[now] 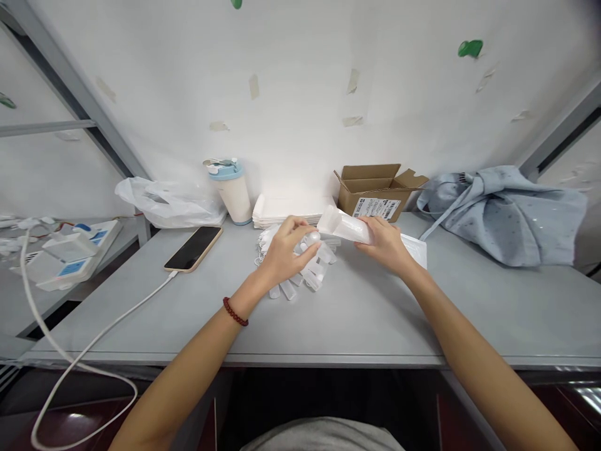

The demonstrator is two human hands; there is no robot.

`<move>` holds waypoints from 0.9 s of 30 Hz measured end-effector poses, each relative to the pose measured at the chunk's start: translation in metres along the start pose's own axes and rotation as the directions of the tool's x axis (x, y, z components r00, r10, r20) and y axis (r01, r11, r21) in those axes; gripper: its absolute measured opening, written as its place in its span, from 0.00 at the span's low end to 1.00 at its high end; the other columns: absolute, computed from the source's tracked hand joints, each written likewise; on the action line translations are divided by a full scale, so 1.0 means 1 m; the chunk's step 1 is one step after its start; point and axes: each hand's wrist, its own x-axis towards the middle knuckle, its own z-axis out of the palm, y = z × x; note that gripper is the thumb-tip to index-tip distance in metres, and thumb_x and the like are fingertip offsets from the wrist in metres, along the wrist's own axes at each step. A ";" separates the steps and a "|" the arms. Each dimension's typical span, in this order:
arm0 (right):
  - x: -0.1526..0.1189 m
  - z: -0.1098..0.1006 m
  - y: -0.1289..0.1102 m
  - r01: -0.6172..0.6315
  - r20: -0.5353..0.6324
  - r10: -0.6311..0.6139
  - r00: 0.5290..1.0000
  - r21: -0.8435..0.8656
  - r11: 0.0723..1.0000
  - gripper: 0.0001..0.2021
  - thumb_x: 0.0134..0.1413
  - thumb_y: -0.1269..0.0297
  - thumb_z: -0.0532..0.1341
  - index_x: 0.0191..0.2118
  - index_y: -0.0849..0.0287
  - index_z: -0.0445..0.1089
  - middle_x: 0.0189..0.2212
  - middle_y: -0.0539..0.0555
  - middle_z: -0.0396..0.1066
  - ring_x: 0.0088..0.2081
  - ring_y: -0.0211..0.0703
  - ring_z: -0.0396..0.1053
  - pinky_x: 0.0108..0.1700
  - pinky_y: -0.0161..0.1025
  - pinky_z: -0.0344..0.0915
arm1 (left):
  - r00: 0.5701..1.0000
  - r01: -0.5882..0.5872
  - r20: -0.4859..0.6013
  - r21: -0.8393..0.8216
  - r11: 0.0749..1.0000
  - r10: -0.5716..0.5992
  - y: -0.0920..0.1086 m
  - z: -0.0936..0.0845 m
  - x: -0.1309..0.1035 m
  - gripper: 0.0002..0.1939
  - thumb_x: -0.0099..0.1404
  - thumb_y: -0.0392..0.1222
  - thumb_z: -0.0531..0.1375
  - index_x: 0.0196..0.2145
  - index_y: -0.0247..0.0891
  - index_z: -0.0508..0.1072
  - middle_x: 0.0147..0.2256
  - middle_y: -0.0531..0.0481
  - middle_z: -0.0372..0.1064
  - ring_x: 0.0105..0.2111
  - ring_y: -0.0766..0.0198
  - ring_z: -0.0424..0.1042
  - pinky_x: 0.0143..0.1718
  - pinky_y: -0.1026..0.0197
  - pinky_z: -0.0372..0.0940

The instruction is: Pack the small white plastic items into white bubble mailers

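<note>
My left hand (287, 252) is pinched around a small translucent white piece (310, 238), above a pile of similar plastic pieces (313, 275) on the grey table. In my right hand (385, 243) is a white pouch (346, 225), its open end turned toward my left hand. The piece and the pouch's mouth are close together. Another white pouch (416, 250) lies on the table, partly behind my right wrist. A stack of white pouches (286, 210) sits behind the pile.
Along the back stand a plastic bag (171, 203), a blue-lidded cup (233, 194), an open cardboard box (373, 195) and a bundled grey-blue cloth (511, 216). A phone (194, 248) with a white cable (117, 326) lies at the left.
</note>
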 end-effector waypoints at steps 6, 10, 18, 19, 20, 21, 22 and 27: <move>0.000 -0.001 -0.004 0.028 0.031 -0.029 0.999 0.016 0.999 0.23 0.46 0.63 0.57 0.51 0.56 0.63 0.46 0.60 0.69 0.52 0.59 0.64 0.50 0.56 0.56 | 0.911 0.196 -0.284 -0.337 0.921 -0.298 0.003 -0.009 0.009 0.12 0.63 0.47 0.61 0.41 0.38 0.74 0.39 0.47 0.67 0.31 0.68 0.67 0.34 0.62 0.66; -0.001 -0.001 -0.010 0.064 0.060 -0.067 0.996 0.050 0.997 0.23 0.45 0.63 0.58 0.51 0.56 0.64 0.48 0.59 0.69 0.52 0.60 0.64 0.50 0.56 0.58 | 0.865 0.312 -0.189 -0.522 0.794 -0.465 0.002 -0.008 0.011 0.16 0.60 0.50 0.62 0.41 0.36 0.73 0.34 0.48 0.71 0.30 0.66 0.70 0.35 0.62 0.68; -0.003 0.001 -0.017 0.150 0.006 -0.153 0.988 0.167 0.975 0.22 0.45 0.62 0.60 0.50 0.55 0.65 0.46 0.58 0.71 0.50 0.58 0.67 0.49 0.54 0.62 | 0.822 0.403 -0.105 -0.588 0.702 -0.560 -0.003 0.006 0.005 0.17 0.53 0.42 0.68 0.40 0.36 0.71 0.35 0.49 0.73 0.36 0.64 0.73 0.41 0.61 0.69; -0.003 0.001 -0.017 0.148 0.004 -0.151 0.989 0.175 0.973 0.22 0.45 0.62 0.60 0.50 0.55 0.65 0.46 0.58 0.71 0.49 0.58 0.67 0.49 0.54 0.62 | 0.816 0.403 -0.118 -0.586 0.703 -0.566 -0.003 0.007 0.005 0.16 0.52 0.41 0.68 0.39 0.36 0.71 0.35 0.49 0.73 0.36 0.64 0.73 0.41 0.61 0.69; -0.003 0.001 -0.018 0.144 0.003 -0.147 0.989 0.182 0.973 0.22 0.45 0.62 0.60 0.50 0.55 0.65 0.46 0.58 0.71 0.49 0.58 0.67 0.49 0.54 0.62 | 0.811 0.404 -0.128 -0.582 0.706 -0.570 -0.003 0.009 0.004 0.16 0.52 0.41 0.68 0.37 0.36 0.71 0.35 0.49 0.73 0.36 0.64 0.73 0.41 0.61 0.69; -0.003 0.000 -0.018 0.138 0.004 -0.142 0.990 0.190 0.972 0.22 0.45 0.62 0.60 0.50 0.56 0.65 0.46 0.58 0.71 0.49 0.58 0.67 0.49 0.54 0.62 | 0.809 0.404 -0.137 -0.578 0.709 -0.572 -0.003 0.010 0.004 0.15 0.52 0.41 0.68 0.36 0.36 0.71 0.34 0.49 0.74 0.36 0.64 0.73 0.42 0.60 0.69; -0.003 0.000 -0.019 0.131 0.006 -0.135 0.991 0.198 0.971 0.22 0.45 0.62 0.60 0.50 0.55 0.65 0.46 0.58 0.71 0.49 0.58 0.67 0.49 0.54 0.62 | 0.808 0.403 -0.141 -0.577 0.711 -0.573 -0.004 0.011 0.003 0.14 0.53 0.41 0.68 0.36 0.35 0.72 0.34 0.48 0.74 0.37 0.64 0.74 0.42 0.60 0.69; -0.003 -0.001 -0.021 0.108 0.005 -0.112 0.994 0.230 0.967 0.22 0.44 0.63 0.60 0.50 0.56 0.66 0.47 0.58 0.71 0.50 0.58 0.68 0.49 0.54 0.63 | 0.831 0.412 -0.148 -0.485 0.771 -0.537 -0.006 0.014 0.001 0.09 0.57 0.44 0.65 0.33 0.36 0.76 0.37 0.47 0.75 0.39 0.61 0.73 0.42 0.58 0.68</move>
